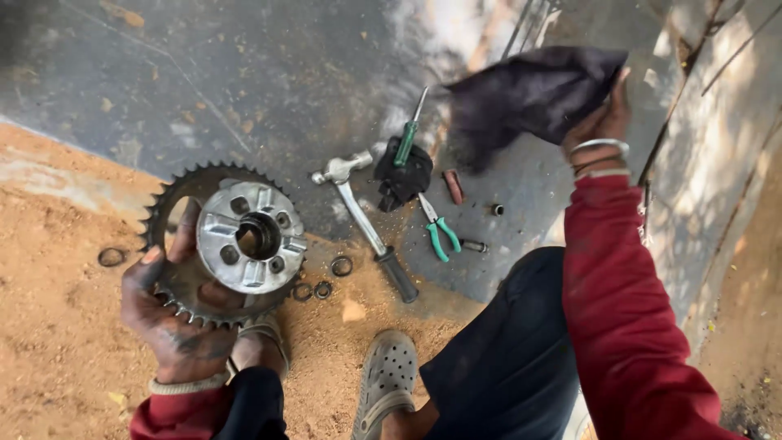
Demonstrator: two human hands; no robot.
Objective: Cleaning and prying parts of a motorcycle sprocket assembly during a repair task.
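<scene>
1. The left hand [175, 314] gripped one toothed sprocket [224, 244] by its lower rim, hub facing up.
2. The right hand [599, 122] clutched one dark rag [533, 90], raised well away from the sprocket.
3. Wiping would go best with the rim held steady.
4. Beyond the grip lay one kick lever [366, 224], one screwdriver [407, 134], one pair of pliers [437, 230] and four rings.
</scene>
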